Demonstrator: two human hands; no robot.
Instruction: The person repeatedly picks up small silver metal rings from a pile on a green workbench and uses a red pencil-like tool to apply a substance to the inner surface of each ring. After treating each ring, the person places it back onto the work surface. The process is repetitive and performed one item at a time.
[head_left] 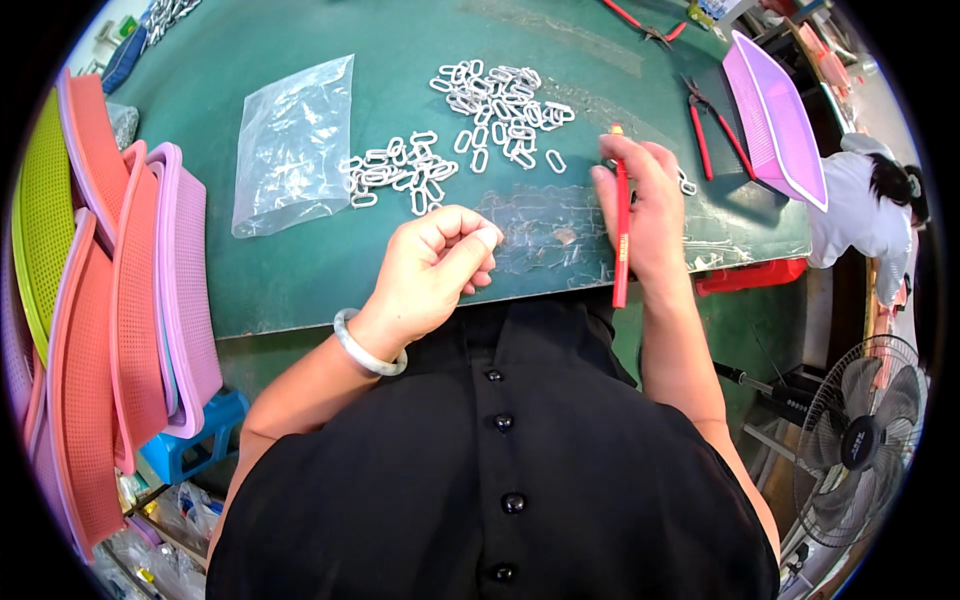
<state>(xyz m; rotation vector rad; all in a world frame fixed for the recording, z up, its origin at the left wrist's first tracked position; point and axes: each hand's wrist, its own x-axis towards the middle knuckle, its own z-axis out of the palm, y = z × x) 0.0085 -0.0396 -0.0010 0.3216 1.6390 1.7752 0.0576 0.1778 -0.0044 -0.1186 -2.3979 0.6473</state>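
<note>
My left hand, with a pale bangle on its wrist, is at the table's near edge, thumb and fingers pinched together. What it pinches, if anything, cannot be made out. To the right, my right hand is closed around a slim red stick-shaped tool, held lengthwise with a yellowish tip at its far end. Beyond my left hand lies a smaller heap of whitish oval links. A larger heap of the same links sits farther back. One small link lies just right of my right hand.
A clear plastic bag lies flat on the green table. Red-handled pliers rest beside a purple basket; another pair is behind. Nested baskets crowd the left. A fan and a person are at right.
</note>
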